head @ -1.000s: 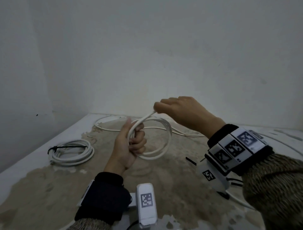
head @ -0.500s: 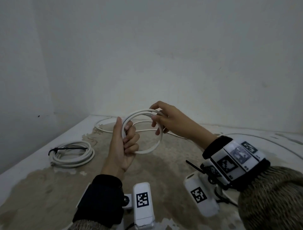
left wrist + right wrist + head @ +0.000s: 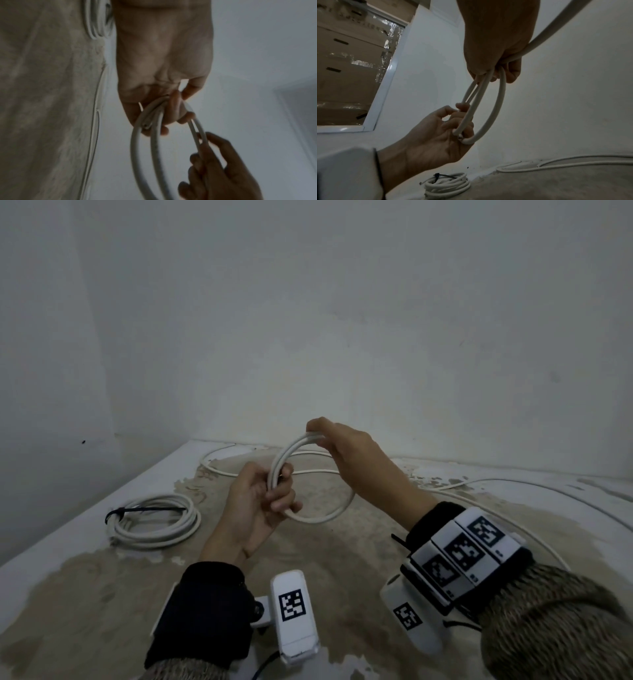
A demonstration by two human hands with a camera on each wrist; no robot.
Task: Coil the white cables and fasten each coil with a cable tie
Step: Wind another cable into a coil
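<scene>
A small coil of white cable point(image 3: 318, 515) was held in the air above the stained tabletop point(image 3: 342, 594), a little right of the finished coil point(image 3: 154, 522). The left hand point(image 3: 257, 508) was curled around one side of the loops, fingers pressed together on them, apparently to keep the turns stacked. The right hand point(image 3: 346, 450) pinched the top of the loops between thumb and fingertips, seemingly to lay the next turn against the others; the free run of cable point(image 3: 513, 484) trailed from it across the table, right of the finished coil. The finished coil lay flat near the table's left edge, bound by a black cable tie point(image 3: 137, 511). Bare surface was left between the finished coil and the trailing cable, judged enough for further winding without snagging.
</scene>
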